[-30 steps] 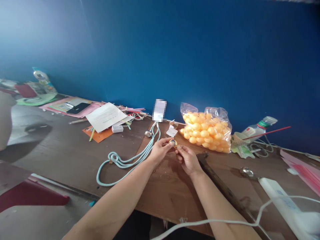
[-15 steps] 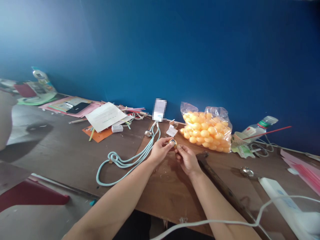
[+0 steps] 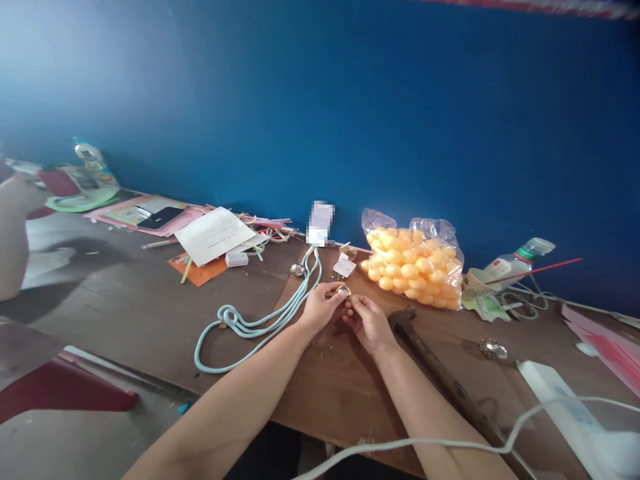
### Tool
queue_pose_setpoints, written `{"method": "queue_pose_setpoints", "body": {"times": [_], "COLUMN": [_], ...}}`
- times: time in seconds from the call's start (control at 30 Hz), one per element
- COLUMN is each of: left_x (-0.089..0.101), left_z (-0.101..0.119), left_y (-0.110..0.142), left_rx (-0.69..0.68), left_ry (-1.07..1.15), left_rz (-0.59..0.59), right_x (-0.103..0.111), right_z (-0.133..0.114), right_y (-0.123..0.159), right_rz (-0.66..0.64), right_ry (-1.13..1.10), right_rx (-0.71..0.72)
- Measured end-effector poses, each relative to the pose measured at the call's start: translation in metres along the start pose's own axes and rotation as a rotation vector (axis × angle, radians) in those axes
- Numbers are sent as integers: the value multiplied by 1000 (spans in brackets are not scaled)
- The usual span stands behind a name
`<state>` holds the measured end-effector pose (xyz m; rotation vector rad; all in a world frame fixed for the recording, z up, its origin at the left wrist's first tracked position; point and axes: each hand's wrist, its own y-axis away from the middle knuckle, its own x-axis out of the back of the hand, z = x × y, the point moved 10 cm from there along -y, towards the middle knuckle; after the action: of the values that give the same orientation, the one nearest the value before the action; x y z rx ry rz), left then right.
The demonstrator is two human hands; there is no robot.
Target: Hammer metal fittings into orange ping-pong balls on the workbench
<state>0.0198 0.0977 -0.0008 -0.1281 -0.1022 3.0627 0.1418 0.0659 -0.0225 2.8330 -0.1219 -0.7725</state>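
Note:
A small shiny round piece (image 3: 343, 291), silver with a gold-coloured edge, sits between my two hands above the table. My left hand (image 3: 323, 307) grips its left side between thumb and fingers. At its right edge my right hand (image 3: 369, 320) pinches with thumb and forefinger, the other fingers curled below. Just left of my left hand lies a light blue looped cord (image 3: 273, 325), attached to a white card (image 3: 318, 233). Beside the cord rests a similar silver piece (image 3: 297, 269). A small white paper packet (image 3: 345, 265) lies behind my hands.
A clear bag of orange balls (image 3: 413, 267) stands against the wall. A hammer (image 3: 440, 367) lies along my right forearm, near another silver piece (image 3: 494, 349) and a power strip (image 3: 560, 393). A white cable (image 3: 425, 441) crosses in front. Papers (image 3: 215, 233) and another person's arm (image 3: 13, 240) are left.
The view has tilted slightly, so the things on the table appear a little lower. Both hands still hold the shiny round piece. At the far left the other person's arm has shifted.

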Motion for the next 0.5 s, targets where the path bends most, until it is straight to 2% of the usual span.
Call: {"method": "queue_pose_setpoints", "body": {"times": [0.27,0.5], "left_x": [-1,-1], "left_z": [-5,-13], "left_y": [0,1], "left_rx": [-26,25], "left_ry": [-69,29], "left_rz": [2,26], "right_x": [5,4], "right_z": [10,9], "right_y": [-5,-4], "right_rz": [-7,10], "right_ry": [-67,-69], "right_rx": [-32,-11]}}
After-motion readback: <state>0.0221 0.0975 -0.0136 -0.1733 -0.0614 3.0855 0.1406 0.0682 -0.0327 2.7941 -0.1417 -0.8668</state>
